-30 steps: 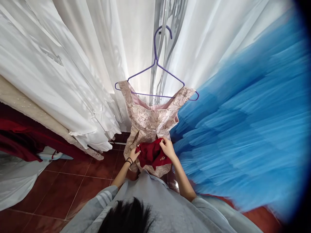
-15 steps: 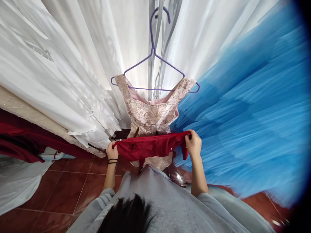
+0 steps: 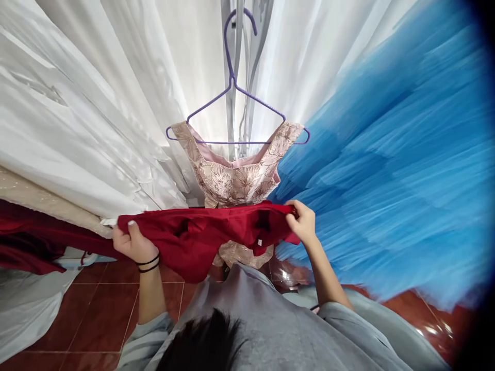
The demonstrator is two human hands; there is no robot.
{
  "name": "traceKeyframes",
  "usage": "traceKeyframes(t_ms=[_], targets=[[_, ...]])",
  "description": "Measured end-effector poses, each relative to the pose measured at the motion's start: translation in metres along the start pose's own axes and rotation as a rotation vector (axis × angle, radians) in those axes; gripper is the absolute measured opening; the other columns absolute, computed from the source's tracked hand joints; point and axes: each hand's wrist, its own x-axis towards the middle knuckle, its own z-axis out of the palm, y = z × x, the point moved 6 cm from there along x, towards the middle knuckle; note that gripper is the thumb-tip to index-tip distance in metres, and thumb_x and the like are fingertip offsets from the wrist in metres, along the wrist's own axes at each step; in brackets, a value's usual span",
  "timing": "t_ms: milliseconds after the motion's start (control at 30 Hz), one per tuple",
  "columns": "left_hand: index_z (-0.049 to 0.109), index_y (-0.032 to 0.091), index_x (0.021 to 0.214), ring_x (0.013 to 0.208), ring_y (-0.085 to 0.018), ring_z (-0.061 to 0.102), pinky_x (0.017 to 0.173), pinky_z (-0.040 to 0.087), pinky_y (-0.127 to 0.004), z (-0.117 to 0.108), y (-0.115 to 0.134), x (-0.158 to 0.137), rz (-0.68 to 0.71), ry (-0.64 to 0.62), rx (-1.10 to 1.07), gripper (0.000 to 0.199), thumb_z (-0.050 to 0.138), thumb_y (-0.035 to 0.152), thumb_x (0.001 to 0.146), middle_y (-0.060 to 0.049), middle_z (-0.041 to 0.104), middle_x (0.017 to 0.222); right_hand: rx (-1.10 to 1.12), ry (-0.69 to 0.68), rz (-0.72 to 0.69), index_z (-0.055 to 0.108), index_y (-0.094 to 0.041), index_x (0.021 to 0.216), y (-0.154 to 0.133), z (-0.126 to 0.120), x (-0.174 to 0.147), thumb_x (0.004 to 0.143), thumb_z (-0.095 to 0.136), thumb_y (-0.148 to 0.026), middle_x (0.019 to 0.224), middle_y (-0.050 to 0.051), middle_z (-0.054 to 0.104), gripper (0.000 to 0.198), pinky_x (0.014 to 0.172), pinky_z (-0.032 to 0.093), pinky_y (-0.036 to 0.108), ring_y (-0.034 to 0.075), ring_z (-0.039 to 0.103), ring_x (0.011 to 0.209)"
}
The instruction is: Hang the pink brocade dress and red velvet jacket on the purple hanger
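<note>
A dark red garment (image 3: 201, 232) is stretched sideways between my two hands, its exact kind unclear. My left hand (image 3: 135, 245), with two dark bands at the wrist, grips its left end, thumb on top. At the other end my right hand (image 3: 302, 221) pinches the cloth's upper corner. Behind the cloth hangs a pale pink dress (image 3: 240, 180) with a gold floral pattern, its straps on a purple hanger (image 3: 232, 80). The red cloth hides the dress's waist; part of its skirt shows below.
White curtains (image 3: 185, 62) hang behind and to the left. Blue tulle (image 3: 394, 180) fills the right side. At the left lie dark red cloth (image 3: 34, 242) and a sparkly cream fabric (image 3: 50, 198). The floor has reddish tiles (image 3: 100, 309).
My left hand has moved out to the left with its end of the red garment, which now spans wider and hangs lower there. My right hand has shifted slightly left.
</note>
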Motion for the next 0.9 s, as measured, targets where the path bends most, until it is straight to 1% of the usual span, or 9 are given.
traceKeyframes(t_ms=[67,167,300,400,500,633,700,767,900], targets=[[0.062,0.015,0.087,0.088,-0.020,0.061,0.095,0.052,-0.038,0.005,-0.002,0.004,0.024,-0.150,0.111,0.034,0.059,0.049,0.083,-0.006,0.064,0.086,-0.005,-0.170,-0.067,0.068,-0.018,0.111,-0.006,0.014,-0.003,0.074,0.055,-0.027,0.105,0.009,0.072,0.040,0.077,0.047,0.029,0.020,0.064,0.083],[0.063,0.016,0.082,0.076,-0.020,0.062,0.084,0.055,-0.037,0.020,-0.033,-0.015,-0.160,-0.513,0.157,0.038,0.063,0.054,0.079,-0.003,0.062,0.072,-0.114,-0.473,0.056,0.071,-0.020,0.086,0.016,0.041,-0.014,0.078,0.054,-0.023,0.085,0.008,0.073,0.019,0.068,0.044,0.028,0.020,0.064,0.074],[0.066,0.014,0.095,0.084,-0.023,0.066,0.083,0.056,-0.037,0.026,-0.054,-0.065,-0.344,-0.545,0.082,0.046,0.058,0.058,0.083,-0.007,0.069,0.082,0.178,-0.327,0.288,0.068,-0.017,0.077,0.031,0.051,-0.029,0.078,0.054,-0.027,0.077,0.007,0.071,0.018,0.069,0.045,0.028,0.020,0.063,0.072],[0.066,0.015,0.095,0.091,-0.027,0.067,0.089,0.055,-0.042,0.048,-0.029,-0.125,-0.401,-0.687,0.082,0.043,0.053,0.056,0.087,-0.010,0.072,0.091,0.539,-0.238,0.348,0.069,-0.014,0.104,0.005,0.070,-0.044,0.072,0.062,-0.030,0.093,0.008,0.072,0.037,0.073,0.050,0.029,0.019,0.063,0.077],[0.068,0.017,0.103,0.094,-0.030,0.068,0.089,0.056,-0.045,0.079,0.023,-0.196,-0.437,-1.096,-0.025,0.045,0.049,0.055,0.091,-0.013,0.072,0.097,0.732,-0.486,0.211,0.055,-0.016,0.134,-0.045,0.111,-0.063,0.064,0.076,-0.029,0.097,0.005,0.069,0.074,0.074,0.051,0.029,0.016,0.061,0.077],[0.070,0.023,0.084,0.080,-0.027,0.066,0.078,0.056,-0.043,0.105,0.074,-0.234,-0.358,-1.623,-0.192,0.040,0.052,0.058,0.090,-0.009,0.070,0.083,0.876,-0.664,0.129,0.069,-0.015,0.089,-0.072,0.151,-0.083,0.069,0.070,-0.031,0.075,0.000,0.063,0.026,0.070,0.049,0.027,0.013,0.054,0.069],[0.066,0.023,0.076,0.069,-0.024,0.064,0.067,0.056,-0.040,0.120,0.064,-0.201,-0.369,-1.563,-0.196,0.045,0.052,0.063,0.088,-0.008,0.067,0.074,0.921,-0.623,0.241,0.059,-0.015,0.064,-0.060,0.152,-0.088,0.071,0.063,-0.031,0.062,-0.002,0.055,0.018,0.061,0.043,0.024,0.011,0.046,0.059],[0.065,0.021,0.087,0.072,-0.024,0.066,0.063,0.056,-0.038,0.141,0.032,-0.141,-0.390,-1.276,-0.169,0.048,0.054,0.068,0.082,-0.009,0.068,0.083,0.961,-0.579,0.340,0.051,-0.016,0.056,-0.042,0.140,-0.093,0.068,0.063,-0.031,0.056,-0.003,0.049,0.023,0.056,0.036,0.022,0.009,0.039,0.056],[0.043,0.019,0.130,0.148,-0.037,0.029,0.119,0.031,-0.053,0.192,-0.038,-0.059,-0.244,-0.995,-0.012,0.095,0.085,0.052,0.052,-0.019,0.035,0.155,0.924,-0.405,0.446,0.057,-0.015,0.058,0.000,0.089,-0.101,0.068,0.064,-0.034,0.058,-0.001,0.055,0.023,0.059,0.039,0.023,0.010,0.042,0.058]])
